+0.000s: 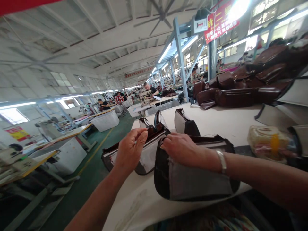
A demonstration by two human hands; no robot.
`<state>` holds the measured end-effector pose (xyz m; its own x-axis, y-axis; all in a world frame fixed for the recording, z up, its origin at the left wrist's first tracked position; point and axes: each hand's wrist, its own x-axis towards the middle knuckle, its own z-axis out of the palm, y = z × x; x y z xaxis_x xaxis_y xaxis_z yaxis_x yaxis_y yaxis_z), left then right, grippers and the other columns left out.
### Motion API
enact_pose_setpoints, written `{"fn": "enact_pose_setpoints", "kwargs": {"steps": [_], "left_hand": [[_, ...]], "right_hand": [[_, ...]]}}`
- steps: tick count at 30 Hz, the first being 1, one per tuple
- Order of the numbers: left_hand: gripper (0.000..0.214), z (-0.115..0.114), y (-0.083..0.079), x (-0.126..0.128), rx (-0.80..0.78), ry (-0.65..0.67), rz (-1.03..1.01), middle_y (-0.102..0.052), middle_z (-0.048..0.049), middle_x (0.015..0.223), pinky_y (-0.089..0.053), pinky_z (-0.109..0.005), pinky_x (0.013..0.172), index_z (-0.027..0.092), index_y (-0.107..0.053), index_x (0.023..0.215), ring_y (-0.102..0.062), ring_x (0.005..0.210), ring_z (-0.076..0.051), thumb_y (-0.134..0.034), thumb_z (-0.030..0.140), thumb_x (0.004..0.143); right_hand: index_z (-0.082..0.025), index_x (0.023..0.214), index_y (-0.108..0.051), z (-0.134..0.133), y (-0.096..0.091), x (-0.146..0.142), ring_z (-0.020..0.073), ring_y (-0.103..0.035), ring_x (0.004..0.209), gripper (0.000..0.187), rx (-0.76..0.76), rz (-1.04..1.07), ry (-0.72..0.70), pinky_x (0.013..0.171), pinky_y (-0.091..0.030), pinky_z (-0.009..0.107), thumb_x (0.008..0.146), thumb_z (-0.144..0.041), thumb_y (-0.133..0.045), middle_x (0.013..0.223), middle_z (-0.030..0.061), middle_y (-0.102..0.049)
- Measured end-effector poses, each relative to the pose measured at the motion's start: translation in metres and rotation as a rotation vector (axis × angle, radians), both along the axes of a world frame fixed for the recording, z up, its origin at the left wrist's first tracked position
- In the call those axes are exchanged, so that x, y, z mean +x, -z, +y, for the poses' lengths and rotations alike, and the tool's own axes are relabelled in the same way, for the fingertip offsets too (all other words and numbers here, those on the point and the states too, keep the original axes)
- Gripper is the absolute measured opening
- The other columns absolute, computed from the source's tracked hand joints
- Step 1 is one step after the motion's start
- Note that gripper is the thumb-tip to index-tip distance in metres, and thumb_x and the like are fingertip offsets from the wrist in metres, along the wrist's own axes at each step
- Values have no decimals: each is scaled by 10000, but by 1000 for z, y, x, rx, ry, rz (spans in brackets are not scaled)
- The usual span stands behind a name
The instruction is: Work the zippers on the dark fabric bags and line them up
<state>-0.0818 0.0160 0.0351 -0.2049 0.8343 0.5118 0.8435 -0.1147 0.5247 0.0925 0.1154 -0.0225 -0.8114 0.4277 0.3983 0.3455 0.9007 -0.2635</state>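
Left hand (131, 150): fingers pinched, anything held unclear | right hand (180, 149): open, resting on bag shell (197, 183) rim | shell light, semi-stiff; take by rim

No wording can be read for certain. Beyond the far end of the counter (231, 122), to the right, a red banner (221, 21) carries pale Chinese characters, skewed and washed out by glare. Straight past the counter, a distant red banner (139, 72) is too small to read. Left of the counter, a red-and-yellow wall poster (18, 133) is too blurred.
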Motion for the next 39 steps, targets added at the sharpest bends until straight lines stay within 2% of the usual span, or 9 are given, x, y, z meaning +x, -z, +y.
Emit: {"fn": "enact_pose_setpoints", "kwargs": {"steps": [3,6,12,17,21,26,32,36,39], "left_hand": [[306,12,26,13,201,13,23,-725,-56,1064,-499,-338,888,200,-638,1175,-676,974,-211,-507,420,1007],[253,21,60,34,247,145,85,-701,-74,1066,-508,-376,915,187,-618,1175,-657,1004,-220,-499,341,1014],[362,43,117,87,20,500,207,-679,-125,1154,-503,-467,965,172,-649,1155,-609,1116,-303,-591,469,955],[594,64,137,124,-233,717,325,-676,-144,1107,-499,-466,918,126,-616,1235,-614,1047,-313,-624,605,884],[578,75,134,133,-280,677,378,-666,-141,1084,-467,-444,890,128,-653,1128,-593,1037,-319,-624,639,860],[502,77,124,123,-445,861,364,-688,-64,877,-419,-303,711,151,-669,857,-612,833,-229,-758,633,743],[345,70,121,99,-470,992,110,-626,-1,769,-388,-248,681,161,-649,717,-565,759,-154,-712,457,881],[353,64,88,77,-484,942,-198,-551,21,718,-377,-229,652,143,-614,673,-525,703,-124,-723,411,875],[317,52,60,66,-557,856,-283,-526,32,703,-351,-218,599,133,-654,718,-487,661,-107,-752,406,844]], "right_hand": [[-106,965,-653,29,14,-23,228,-652,870,170,-162,-110,-11,775,-536,383,1006,-243,-561,940,98,-668],[-131,1081,-652,62,27,-24,186,-670,855,222,-368,-177,-103,755,-588,351,987,-331,-628,1022,43,-676],[-120,1002,-644,98,45,11,149,-667,747,290,-777,-144,-200,645,-575,282,1033,-387,-535,935,51,-689],[-129,941,-592,103,48,31,153,-688,771,511,-1005,-15,-166,645,-582,241,1007,-614,-444,940,101,-708],[-127,989,-613,104,44,54,179,-701,765,595,-1037,74,-174,670,-601,292,929,-709,-506,891,93,-703],[-114,1098,-642,86,38,93,197,-712,838,590,-997,150,-250,756,-584,314,956,-668,-497,937,97,-707],[-109,1166,-685,52,33,129,199,-657,950,478,-673,129,-352,855,-502,320,1063,-481,-404,1050,109,-700],[-120,1220,-661,48,33,130,206,-626,990,429,-649,187,-382,871,-474,319,993,-472,-568,1093,101,-670],[-128,1106,-684,45,35,121,183,-591,896,432,-685,229,-394,796,-459,289,839,-456,-776,1002,62,-649]]}}
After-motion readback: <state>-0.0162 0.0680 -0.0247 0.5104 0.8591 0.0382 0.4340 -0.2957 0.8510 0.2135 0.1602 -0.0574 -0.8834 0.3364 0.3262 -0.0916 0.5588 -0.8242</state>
